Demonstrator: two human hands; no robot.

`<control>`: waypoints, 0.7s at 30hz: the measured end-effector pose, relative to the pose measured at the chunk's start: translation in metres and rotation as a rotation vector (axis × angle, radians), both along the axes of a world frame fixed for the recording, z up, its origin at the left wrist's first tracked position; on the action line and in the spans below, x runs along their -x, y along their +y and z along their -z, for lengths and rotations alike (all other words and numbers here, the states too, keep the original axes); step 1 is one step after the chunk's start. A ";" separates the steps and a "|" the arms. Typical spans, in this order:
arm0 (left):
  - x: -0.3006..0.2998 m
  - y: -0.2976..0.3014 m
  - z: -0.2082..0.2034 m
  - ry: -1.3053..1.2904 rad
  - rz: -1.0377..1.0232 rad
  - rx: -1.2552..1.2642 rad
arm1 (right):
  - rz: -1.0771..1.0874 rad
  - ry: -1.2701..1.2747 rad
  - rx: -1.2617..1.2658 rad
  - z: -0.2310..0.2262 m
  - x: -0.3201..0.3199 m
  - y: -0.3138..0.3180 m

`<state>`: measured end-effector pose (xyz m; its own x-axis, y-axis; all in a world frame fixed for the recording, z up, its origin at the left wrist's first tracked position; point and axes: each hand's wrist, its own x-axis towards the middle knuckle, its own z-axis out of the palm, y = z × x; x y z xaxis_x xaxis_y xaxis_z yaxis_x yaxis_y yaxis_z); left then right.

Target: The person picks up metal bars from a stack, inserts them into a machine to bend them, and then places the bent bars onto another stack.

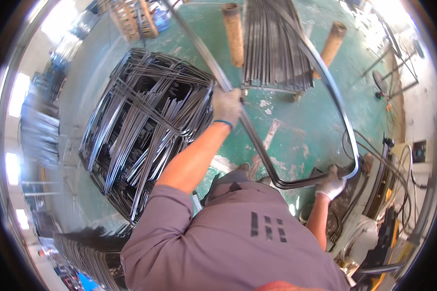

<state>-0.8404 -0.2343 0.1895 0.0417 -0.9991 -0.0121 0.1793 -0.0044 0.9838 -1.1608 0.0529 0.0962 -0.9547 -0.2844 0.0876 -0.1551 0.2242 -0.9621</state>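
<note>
I hold a large bent metal tube frame (pixel 255 133), with rounded corners near my body and two long legs reaching away from me. My left hand (pixel 226 105), in a pale work glove with a blue cuff, is wrapped round the frame's left leg. Close to the right-hand corner, my right hand (pixel 331 183) in a similar glove grips the short cross part. Its fingers are partly hidden. To the left of my left hand lies a big pile of bent metal frames (pixel 145 121), stacked in crossing layers.
Beyond the frame lies a bundle of straight metal tubes (pixel 276 53), with a brown cylindrical post (pixel 233 39) and a second post (pixel 331 43) beside it. Machinery with cables (pixel 398 194) stands at right. More bent frames (pixel 90 262) are at lower left. A wooden pallet (pixel 131 19) stands far left.
</note>
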 end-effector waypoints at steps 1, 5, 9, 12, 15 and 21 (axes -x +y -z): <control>-0.037 -0.012 0.011 -0.040 -0.089 -0.045 | -0.118 -0.115 -0.038 -0.002 -0.019 -0.041; -0.173 -0.050 0.042 -0.284 -0.542 -0.129 | -0.459 -0.052 -0.312 0.032 -0.103 -0.166; -0.297 -0.103 0.089 -0.304 -0.741 -0.202 | -0.616 -0.145 -0.299 0.066 -0.217 -0.260; -0.390 -0.137 0.129 -0.436 -0.820 -0.290 | -0.670 -0.161 -0.412 0.073 -0.298 -0.315; -0.480 -0.158 0.197 -0.631 -0.905 -0.306 | -0.712 -0.159 -0.478 0.096 -0.364 -0.355; -0.517 -0.180 0.223 -0.763 -0.858 -0.449 | -0.742 -0.129 -0.800 0.114 -0.441 -0.399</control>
